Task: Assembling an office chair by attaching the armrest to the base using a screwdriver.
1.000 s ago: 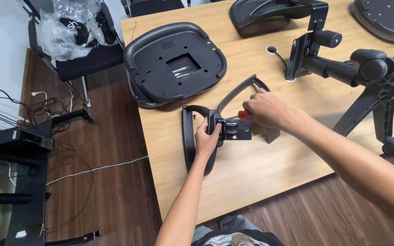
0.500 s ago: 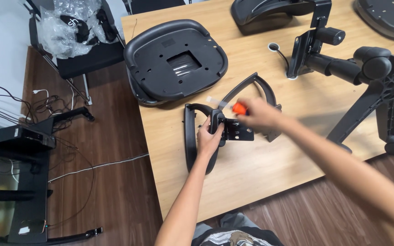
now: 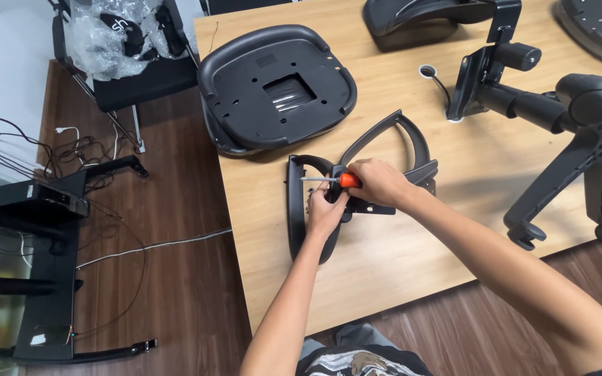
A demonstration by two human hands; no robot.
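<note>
Down at the bottom centre of the frame, the person's two forearms rise toward the middle of the wooden table (image 3: 412,271). The left hand (image 3: 325,212) is clenched around the black armrest (image 3: 296,209), steadying it where its bracket sits. The right hand (image 3: 379,182) is wrapped around the orange-handled screwdriver (image 3: 339,180), its shaft lying nearly level and pointing toward the left of the frame; the tip's seat is too small to make out. A second armrest (image 3: 391,136) curves just behind the hands, touching the first. Judging from this, the tip could slip off the fastener because the shaft lies so flat, and it might jab the left fingers, which sit right beside it. The armrest could also twist loose, being held by one hand only. Farther up, an upturned seat pan (image 3: 276,90) lies at upper centre, and a chair base (image 3: 573,111) with castors sprawls at the right
</note>
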